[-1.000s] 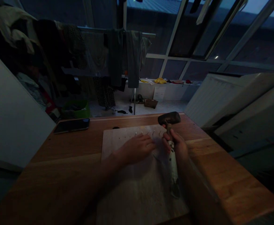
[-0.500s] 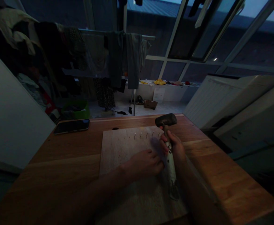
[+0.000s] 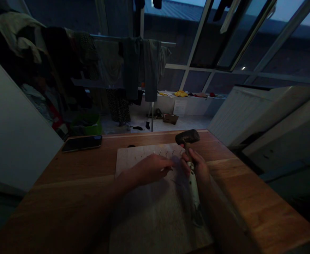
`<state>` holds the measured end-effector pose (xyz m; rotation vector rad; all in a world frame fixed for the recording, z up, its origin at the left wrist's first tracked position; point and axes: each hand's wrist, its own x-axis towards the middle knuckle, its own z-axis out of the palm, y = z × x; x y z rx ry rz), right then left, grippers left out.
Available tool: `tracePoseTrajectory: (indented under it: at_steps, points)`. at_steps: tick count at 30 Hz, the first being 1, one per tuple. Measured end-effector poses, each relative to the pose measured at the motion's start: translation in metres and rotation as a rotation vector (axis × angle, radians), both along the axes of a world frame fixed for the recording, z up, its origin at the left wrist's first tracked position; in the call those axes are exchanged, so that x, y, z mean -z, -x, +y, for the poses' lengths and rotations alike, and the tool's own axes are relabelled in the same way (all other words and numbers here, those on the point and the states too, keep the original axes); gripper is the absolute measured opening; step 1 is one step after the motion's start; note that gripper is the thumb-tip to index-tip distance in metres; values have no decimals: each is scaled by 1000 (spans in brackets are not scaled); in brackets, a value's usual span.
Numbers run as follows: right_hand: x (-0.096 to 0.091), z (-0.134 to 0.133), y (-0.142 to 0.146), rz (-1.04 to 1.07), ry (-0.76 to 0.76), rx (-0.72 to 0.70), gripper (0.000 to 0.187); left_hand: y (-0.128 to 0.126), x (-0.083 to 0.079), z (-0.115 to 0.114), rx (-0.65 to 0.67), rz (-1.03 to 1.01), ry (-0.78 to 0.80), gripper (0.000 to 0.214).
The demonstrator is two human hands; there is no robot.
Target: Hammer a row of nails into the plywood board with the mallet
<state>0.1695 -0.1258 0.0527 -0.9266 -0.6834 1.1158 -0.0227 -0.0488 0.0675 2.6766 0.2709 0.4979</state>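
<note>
Wooden board [image 3: 144,197] flat on the table [image 3: 65,183] right in front of me, nails [image 3: 167,153] standing in a row along its far edge, hammer [image 3: 189,137] up

My right hand [image 3: 197,167] is wrapped tight round the hammer's handle, high up near the dark head; the handle runs from my side away towards the far edge, and the head hangs just past the right end of the row. My left hand [image 3: 151,168] rests on the board just beside it, a little short of the nails and nearer their middle, fingers drawn together and pointing right at the handle. There's a small pale glint at the fingertips, maybe a nail, but it's too dim to tell. Phone [image 3: 82,143] lies well off to the left
</note>
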Motion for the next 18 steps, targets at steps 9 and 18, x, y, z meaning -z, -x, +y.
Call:
tracePoseTrajectory:
  at_steps: [9, 18]
  points:
    - [5, 0, -3, -12, 7, -2, 45, -12, 20, -9, 25, 75, -37, 20]
    - [5, 1, -4, 5, 5, -21, 44, 25, 27, 36, -298, -367, 334, 14]
